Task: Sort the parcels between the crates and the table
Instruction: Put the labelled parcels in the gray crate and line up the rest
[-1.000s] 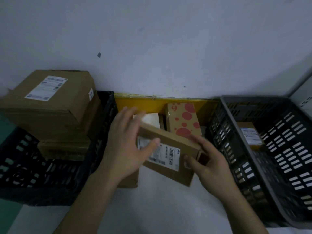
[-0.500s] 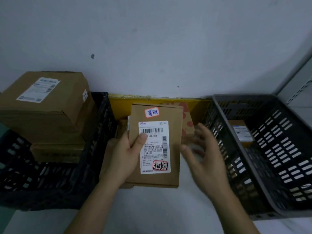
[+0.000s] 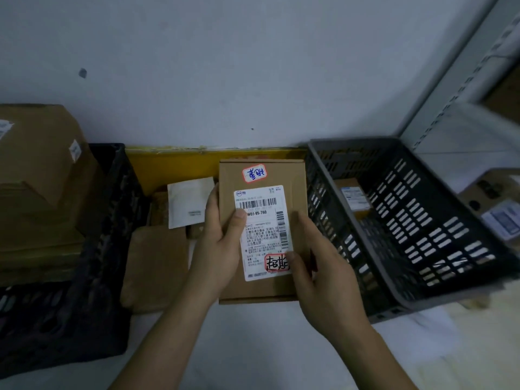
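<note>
Parcel [image 3: 261, 229], a flat brown box with its white shipping label facing up, sits above the tabletop [image 3: 253, 347] between the black crate [image 3: 92, 277] and the grey crate [image 3: 422, 220]. Left hand [image 3: 222, 243] and right hand [image 3: 323, 274] both grasp its sides.

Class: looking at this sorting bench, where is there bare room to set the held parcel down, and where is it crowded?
Free: most of the grey crate floor, beside its one small box; the bare table nearest the person. Crowded: the black crate, piled with cartons.
</note>
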Demonstrator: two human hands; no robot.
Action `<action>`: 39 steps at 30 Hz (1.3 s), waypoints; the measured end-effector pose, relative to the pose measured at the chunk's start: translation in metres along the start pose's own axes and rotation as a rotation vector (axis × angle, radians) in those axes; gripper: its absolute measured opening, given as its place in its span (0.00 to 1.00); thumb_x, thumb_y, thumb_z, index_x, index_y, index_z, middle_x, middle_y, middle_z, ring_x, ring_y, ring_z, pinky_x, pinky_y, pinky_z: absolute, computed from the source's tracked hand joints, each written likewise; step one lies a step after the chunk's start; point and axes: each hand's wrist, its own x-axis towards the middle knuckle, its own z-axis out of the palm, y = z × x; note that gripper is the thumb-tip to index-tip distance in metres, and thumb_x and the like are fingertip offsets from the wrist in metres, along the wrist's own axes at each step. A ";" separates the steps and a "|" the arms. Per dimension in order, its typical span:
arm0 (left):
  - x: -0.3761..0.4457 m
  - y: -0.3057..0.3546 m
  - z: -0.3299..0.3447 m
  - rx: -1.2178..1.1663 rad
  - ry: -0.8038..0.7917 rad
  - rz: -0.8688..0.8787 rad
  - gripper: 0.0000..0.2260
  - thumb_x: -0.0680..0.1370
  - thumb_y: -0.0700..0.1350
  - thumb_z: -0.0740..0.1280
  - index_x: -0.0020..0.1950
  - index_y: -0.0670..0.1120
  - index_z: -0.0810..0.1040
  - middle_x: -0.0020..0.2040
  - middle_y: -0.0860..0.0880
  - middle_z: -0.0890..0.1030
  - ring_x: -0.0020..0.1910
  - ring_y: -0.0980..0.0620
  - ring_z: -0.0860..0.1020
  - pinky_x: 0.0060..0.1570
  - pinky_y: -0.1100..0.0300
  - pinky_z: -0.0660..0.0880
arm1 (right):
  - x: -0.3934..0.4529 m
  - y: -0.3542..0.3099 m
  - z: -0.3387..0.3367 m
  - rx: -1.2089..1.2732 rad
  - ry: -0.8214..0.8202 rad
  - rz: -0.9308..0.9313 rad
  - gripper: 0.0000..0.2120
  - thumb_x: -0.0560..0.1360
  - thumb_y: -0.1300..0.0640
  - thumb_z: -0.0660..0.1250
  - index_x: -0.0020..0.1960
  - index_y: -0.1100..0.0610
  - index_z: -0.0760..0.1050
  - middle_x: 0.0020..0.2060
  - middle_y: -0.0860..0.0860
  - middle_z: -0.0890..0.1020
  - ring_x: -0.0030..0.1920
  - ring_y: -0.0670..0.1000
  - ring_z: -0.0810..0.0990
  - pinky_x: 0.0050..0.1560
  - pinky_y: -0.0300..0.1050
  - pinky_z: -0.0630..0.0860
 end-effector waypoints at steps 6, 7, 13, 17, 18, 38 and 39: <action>-0.004 0.013 0.063 0.020 -0.183 0.015 0.22 0.88 0.52 0.63 0.74 0.77 0.64 0.63 0.73 0.81 0.61 0.70 0.81 0.52 0.66 0.83 | 0.002 0.039 -0.065 0.076 0.063 0.152 0.32 0.82 0.43 0.71 0.80 0.26 0.61 0.62 0.29 0.79 0.57 0.37 0.82 0.53 0.38 0.82; -0.003 0.014 0.075 0.031 -0.211 0.025 0.22 0.88 0.52 0.63 0.76 0.74 0.64 0.64 0.72 0.81 0.61 0.69 0.81 0.55 0.64 0.83 | 0.004 0.045 -0.077 0.072 0.064 0.162 0.31 0.82 0.42 0.71 0.77 0.21 0.61 0.59 0.25 0.79 0.56 0.36 0.82 0.51 0.39 0.83; 0.006 0.034 0.149 0.238 -0.386 0.121 0.24 0.85 0.63 0.62 0.78 0.77 0.57 0.71 0.72 0.76 0.67 0.71 0.76 0.58 0.71 0.77 | 0.026 0.108 -0.170 0.028 0.067 0.183 0.34 0.82 0.45 0.71 0.76 0.19 0.56 0.55 0.29 0.83 0.54 0.35 0.84 0.49 0.40 0.80; 0.019 0.019 0.207 0.550 -0.256 0.171 0.33 0.84 0.68 0.56 0.87 0.63 0.50 0.83 0.57 0.63 0.79 0.54 0.65 0.74 0.53 0.66 | 0.066 0.174 -0.236 -0.008 0.090 0.195 0.34 0.84 0.48 0.68 0.81 0.25 0.55 0.59 0.37 0.81 0.54 0.41 0.83 0.47 0.46 0.79; 0.021 0.011 0.218 0.610 -0.223 0.186 0.33 0.85 0.66 0.56 0.87 0.60 0.51 0.82 0.54 0.63 0.80 0.52 0.65 0.73 0.54 0.66 | 0.079 0.191 -0.249 -0.032 0.080 0.198 0.34 0.85 0.48 0.68 0.81 0.26 0.54 0.59 0.39 0.81 0.54 0.41 0.82 0.46 0.47 0.79; 0.007 -0.060 0.294 1.140 -0.099 0.008 0.33 0.88 0.61 0.54 0.89 0.51 0.46 0.89 0.52 0.42 0.86 0.46 0.54 0.81 0.45 0.62 | 0.154 0.336 -0.121 -0.328 -0.836 0.139 0.42 0.84 0.48 0.68 0.86 0.39 0.42 0.71 0.58 0.80 0.67 0.61 0.82 0.65 0.56 0.81; 0.007 -0.060 0.295 1.136 -0.084 0.004 0.33 0.88 0.61 0.55 0.89 0.51 0.46 0.89 0.52 0.42 0.85 0.46 0.54 0.81 0.45 0.62 | 0.155 0.337 -0.115 -0.364 -0.858 0.112 0.41 0.84 0.47 0.67 0.86 0.40 0.43 0.70 0.58 0.81 0.66 0.60 0.83 0.65 0.56 0.82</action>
